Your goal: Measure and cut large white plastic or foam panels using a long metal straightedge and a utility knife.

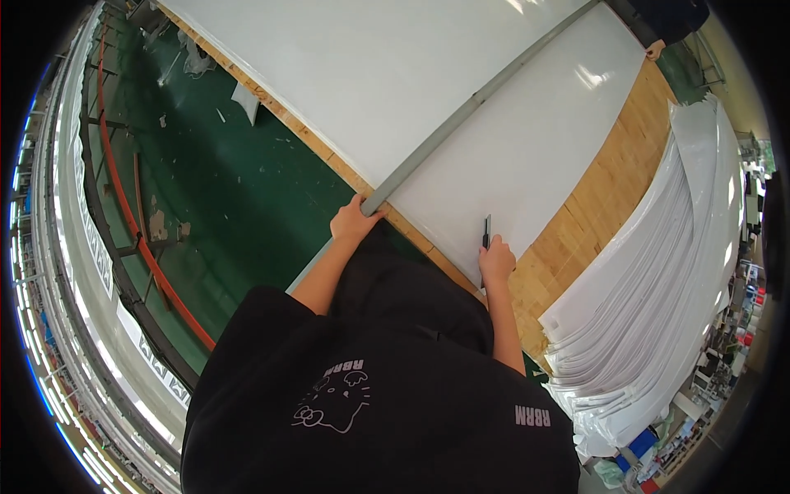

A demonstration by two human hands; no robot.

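Graphic tee, long grey bar and a cutter on a big white sheet

So, biggest stuff first: there's a green floor over on the left, and a wood-edged surface running diagonally away from the person. Glossy white sheet covers most of it, showing on both sides of the bar. A fat stack of white sheets fans out along the right side, with bare wood in between.

The only writing I can really make out is on the black shirt: two bits of pale block lettering, upside down from up here, plus a whiskered cartoon outline under one of them.

The grey bar lies diagonally right across the sheet. The left hand is clamped around its near end at the surface's edge, arm reaching forward and bent inward. Up at the far right corner, another person's hand is on the edge.

The right hand is curled round a slim dark utility knife, blade pointing away, over the sheet's near right part. Can't tell if the tip touches.
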